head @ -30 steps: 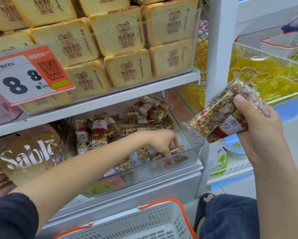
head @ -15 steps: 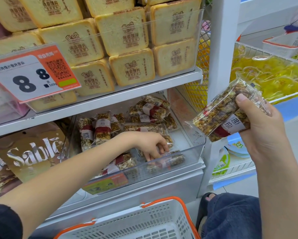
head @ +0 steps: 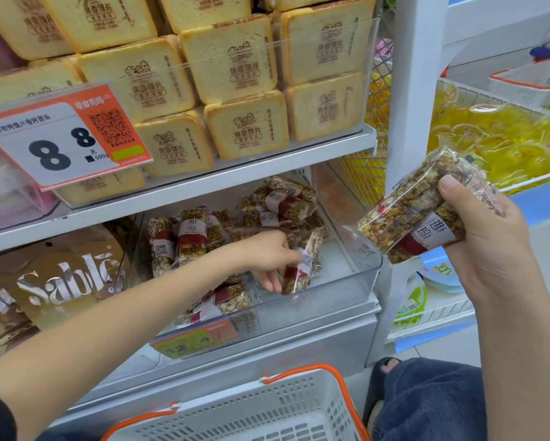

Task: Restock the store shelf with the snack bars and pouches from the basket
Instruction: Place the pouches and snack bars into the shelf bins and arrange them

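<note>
Head view: two hands, one white basket [head: 267,412] at 6 o'clock. The right hand [head: 490,249], at 3 o'clock, grips two stacked snack bars [head: 417,218]. The left hand [head: 269,254] reaches over the clear bin [head: 356,281] wall (roughly a dozen bars inside), fingers pinching one upright bar [head: 302,265]. Stamped bread packs [head: 232,62] fill the shelf above.

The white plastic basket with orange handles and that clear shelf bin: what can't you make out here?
Head view only:
- White plastic basket with orange handles: inside cut off by the bottom edge.
- Lower price label: print blurred.
- Clear plastic bin: the left hand and forearm hide some wrapped nut bars.
</note>
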`<state>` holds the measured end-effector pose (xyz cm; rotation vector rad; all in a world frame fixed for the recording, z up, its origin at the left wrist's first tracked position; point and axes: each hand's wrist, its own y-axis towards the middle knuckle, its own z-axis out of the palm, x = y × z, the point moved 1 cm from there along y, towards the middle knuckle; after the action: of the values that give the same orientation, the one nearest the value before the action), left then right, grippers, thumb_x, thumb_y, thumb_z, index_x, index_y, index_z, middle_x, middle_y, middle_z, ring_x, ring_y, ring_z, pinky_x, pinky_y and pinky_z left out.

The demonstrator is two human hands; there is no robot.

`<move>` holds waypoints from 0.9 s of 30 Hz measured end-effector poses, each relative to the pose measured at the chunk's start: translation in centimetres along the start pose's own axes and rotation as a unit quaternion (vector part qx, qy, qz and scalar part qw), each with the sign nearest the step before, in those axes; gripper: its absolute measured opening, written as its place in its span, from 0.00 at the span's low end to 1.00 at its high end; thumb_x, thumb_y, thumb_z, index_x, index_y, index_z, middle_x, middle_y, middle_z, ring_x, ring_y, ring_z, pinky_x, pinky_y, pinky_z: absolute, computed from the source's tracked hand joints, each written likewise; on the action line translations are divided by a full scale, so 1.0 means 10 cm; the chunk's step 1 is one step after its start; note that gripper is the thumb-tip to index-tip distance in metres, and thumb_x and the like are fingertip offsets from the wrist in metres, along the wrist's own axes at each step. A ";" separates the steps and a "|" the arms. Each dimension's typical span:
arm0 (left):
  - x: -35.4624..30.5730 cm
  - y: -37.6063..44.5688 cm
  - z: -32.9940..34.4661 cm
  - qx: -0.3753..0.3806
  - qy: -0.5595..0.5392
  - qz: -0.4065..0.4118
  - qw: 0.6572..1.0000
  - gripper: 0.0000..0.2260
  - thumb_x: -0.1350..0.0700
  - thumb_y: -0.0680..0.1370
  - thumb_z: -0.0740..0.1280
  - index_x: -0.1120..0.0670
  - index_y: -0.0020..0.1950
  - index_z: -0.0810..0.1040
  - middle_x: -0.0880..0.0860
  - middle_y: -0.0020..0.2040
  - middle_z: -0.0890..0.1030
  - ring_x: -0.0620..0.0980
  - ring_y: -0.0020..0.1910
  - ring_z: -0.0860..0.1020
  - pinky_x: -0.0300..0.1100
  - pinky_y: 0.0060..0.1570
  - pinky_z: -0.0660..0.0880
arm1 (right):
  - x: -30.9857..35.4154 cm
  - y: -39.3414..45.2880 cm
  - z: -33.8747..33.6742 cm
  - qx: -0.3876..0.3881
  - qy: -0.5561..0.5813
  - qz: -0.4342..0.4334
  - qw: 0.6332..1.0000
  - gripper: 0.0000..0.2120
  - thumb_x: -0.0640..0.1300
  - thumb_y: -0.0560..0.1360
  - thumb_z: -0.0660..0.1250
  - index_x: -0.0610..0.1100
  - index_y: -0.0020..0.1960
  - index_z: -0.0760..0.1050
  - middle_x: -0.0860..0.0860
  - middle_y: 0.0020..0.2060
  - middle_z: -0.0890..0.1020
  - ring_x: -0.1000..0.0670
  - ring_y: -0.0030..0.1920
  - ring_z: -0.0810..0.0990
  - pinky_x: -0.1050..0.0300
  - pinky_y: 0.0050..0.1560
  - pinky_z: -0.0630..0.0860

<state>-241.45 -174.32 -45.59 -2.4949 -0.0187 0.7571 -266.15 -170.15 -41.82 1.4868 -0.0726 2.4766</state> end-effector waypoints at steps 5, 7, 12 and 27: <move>0.02 0.04 -0.01 -0.107 0.440 0.289 0.843 0.27 0.69 0.76 0.58 0.49 0.71 0.61 0.59 0.64 0.72 0.55 0.49 0.77 0.46 0.37 0.76 | -0.01 0.00 -0.01 -0.003 0.002 -0.005 1.000 0.08 0.41 0.72 0.69 0.44 0.51 0.78 0.51 0.41 0.84 0.51 0.43 0.83 0.51 0.48 0.81; 0.01 0.12 0.05 -0.092 0.525 0.376 0.758 0.30 0.70 0.73 0.62 0.48 0.71 0.65 0.59 0.70 0.66 0.57 0.60 0.71 0.47 0.48 0.73 | -0.01 0.00 0.00 0.000 0.002 -0.004 1.000 0.10 0.43 0.70 0.71 0.44 0.51 0.78 0.51 0.41 0.84 0.50 0.43 0.83 0.50 0.49 0.81; -0.16 0.29 0.07 -0.104 0.544 0.497 0.668 0.32 0.70 0.66 0.71 0.50 0.67 0.72 0.59 0.67 0.71 0.58 0.61 0.73 0.52 0.51 0.75 | 0.01 0.00 0.01 -0.007 0.006 0.001 1.000 0.14 0.44 0.67 0.71 0.44 0.52 0.79 0.50 0.42 0.85 0.50 0.43 0.83 0.49 0.49 0.81; -0.23 0.23 -0.27 -0.155 0.519 0.452 0.708 0.24 0.45 0.78 0.63 0.48 0.73 0.64 0.51 0.74 0.64 0.52 0.70 0.64 0.40 0.64 0.63 | 0.07 0.00 -0.07 -0.013 0.006 0.010 1.000 0.18 0.46 0.64 0.72 0.43 0.53 0.79 0.49 0.42 0.84 0.49 0.44 0.83 0.47 0.50 0.80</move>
<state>-242.33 -178.03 -43.62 -2.7909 1.6762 -0.5381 -267.05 -169.93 -41.55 1.4676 -0.1186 2.4909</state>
